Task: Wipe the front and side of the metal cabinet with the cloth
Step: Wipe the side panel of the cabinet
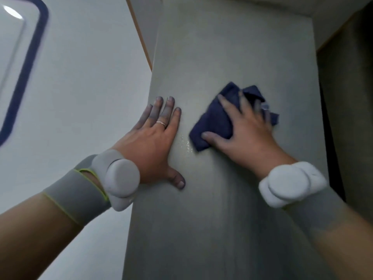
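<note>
A grey metal cabinet (222,47) fills the middle of the view, its flat side panel facing me. My right hand (246,134) presses a crumpled dark blue cloth (216,120) flat against that panel, with the fingers spread over the cloth. My left hand (153,138) lies flat and open on the same panel near its left edge, a ring on one finger. A few small water drops (186,144) shine on the panel between the hands. Both wrists carry grey bands with white round pods.
A white surface with a dark blue rounded outline (26,63) stands to the left of the cabinet. A wooden strip (141,37) runs along the gap behind. A dark wall and shadowed gap (351,98) lie to the right.
</note>
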{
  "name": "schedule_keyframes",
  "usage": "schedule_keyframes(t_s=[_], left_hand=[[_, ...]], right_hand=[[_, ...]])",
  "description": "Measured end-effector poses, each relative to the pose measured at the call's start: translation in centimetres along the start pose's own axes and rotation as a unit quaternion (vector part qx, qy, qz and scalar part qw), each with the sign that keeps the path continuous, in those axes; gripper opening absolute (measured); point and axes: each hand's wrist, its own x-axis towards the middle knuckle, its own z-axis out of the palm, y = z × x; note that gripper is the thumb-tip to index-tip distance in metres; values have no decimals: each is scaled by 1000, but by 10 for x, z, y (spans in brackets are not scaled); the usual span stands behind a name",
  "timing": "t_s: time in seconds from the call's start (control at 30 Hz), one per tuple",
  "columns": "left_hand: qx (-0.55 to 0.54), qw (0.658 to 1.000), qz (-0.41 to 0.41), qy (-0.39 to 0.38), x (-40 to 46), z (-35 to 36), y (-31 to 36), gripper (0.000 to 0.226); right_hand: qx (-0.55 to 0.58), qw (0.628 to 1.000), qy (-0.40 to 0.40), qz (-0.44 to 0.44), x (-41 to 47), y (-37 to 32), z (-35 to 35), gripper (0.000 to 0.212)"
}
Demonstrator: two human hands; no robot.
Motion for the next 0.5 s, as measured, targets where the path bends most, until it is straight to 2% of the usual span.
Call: schedule_keyframes(t_s=[0.13,0.27,0.5], left_hand=[[-12,1000,-18,8,-3,-3,1,152],[-6,1000,-14,7,-10,2,6,149],[-7,1000,-6,24,-22,15,17,148]], right_hand=[[-19,997,-2,-76,6,-38,12,89],[2,997,-2,-76,-8,-6,8,87],[40,997,-25,68,-66,98,-6,92]])
